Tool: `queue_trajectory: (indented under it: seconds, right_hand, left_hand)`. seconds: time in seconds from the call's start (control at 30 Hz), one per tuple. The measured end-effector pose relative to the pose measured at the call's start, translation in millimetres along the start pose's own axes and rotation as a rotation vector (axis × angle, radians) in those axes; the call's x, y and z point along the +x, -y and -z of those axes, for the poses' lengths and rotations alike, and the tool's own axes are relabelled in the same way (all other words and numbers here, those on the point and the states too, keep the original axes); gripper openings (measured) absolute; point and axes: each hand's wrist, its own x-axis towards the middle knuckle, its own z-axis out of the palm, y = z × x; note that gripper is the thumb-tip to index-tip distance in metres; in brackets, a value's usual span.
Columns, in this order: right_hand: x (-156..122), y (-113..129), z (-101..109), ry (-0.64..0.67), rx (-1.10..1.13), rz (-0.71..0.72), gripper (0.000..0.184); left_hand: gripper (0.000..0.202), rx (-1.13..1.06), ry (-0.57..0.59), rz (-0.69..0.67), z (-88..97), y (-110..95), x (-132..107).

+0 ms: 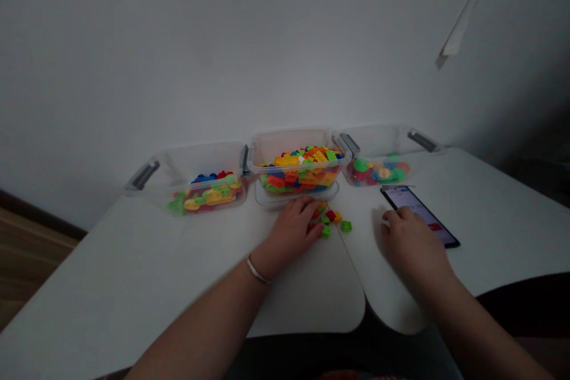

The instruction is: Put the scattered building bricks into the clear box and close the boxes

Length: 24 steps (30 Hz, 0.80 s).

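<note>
My left hand (pixel 294 227) rests on the table beside a small pile of toy building bricks. Its thumb and fingers are apart and curve around the left side of the pile, touching it. Among the loose pieces are a green brick (pixel 346 226), a red brick (pixel 331 216) and a yellow brick (pixel 338 217); some are partly hidden by my fingers. My right hand (pixel 412 239) hovers over the left edge of a phone (pixel 439 227) with a lit screen. Its fingers are curled in, and nothing shows between them.
Along the wall stand three clear plastic boxes: a left box (pixel 151 193) with mixed coloured pieces, a middle box (pixel 291 138) full of bricks on a clear lid (pixel 267 202), and a right box (pixel 378 133) with round pieces. A seam divides the white tabletop (pixel 307 303).
</note>
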Motion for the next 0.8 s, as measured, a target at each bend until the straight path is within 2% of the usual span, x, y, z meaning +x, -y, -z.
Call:
queue_trajectory:
  seconds: [0.13,0.23,0.33,0.47,0.6,0.7,0.8]
  right_hand:
    - [-10.3,-18.9,-15.3,0.002,-0.083,0.008,0.03]
    - [-4.6,-21.8,-24.8,-0.002,-0.006,0.049,0.03]
    - [9.2,-12.8,-30.4,0.035,0.192,0.098,0.027]
    - [32.2,6.5,-33.8,0.09,0.494,0.249,0.024]
    - [46.7,21.5,-38.8,0.043,0.731,0.355,0.032]
    - [47.5,26.1,-43.8,0.009,0.869,0.376,0.033]
    - [43.6,24.3,-48.0,-0.063,0.844,0.331,0.027]
  left_hand:
    - [0.057,0.027,0.083,-0.118,-1.9,-2.6,-3.5]
    - [0.057,0.048,0.107,-0.147,-4.6,-1.9,-4.8]
    - [0.054,0.05,0.089,-0.157,-7.0,0.3,-4.7]
    - [0.05,0.048,0.073,-0.16,-7.6,2.3,-4.7]
    - [0.048,0.062,0.084,-0.145,-5.1,2.8,-5.7]
    - [0.043,0.076,0.079,-0.118,-2.6,2.7,-5.8]
    - [0.041,0.11,0.074,-0.067,0.4,1.0,-5.4]
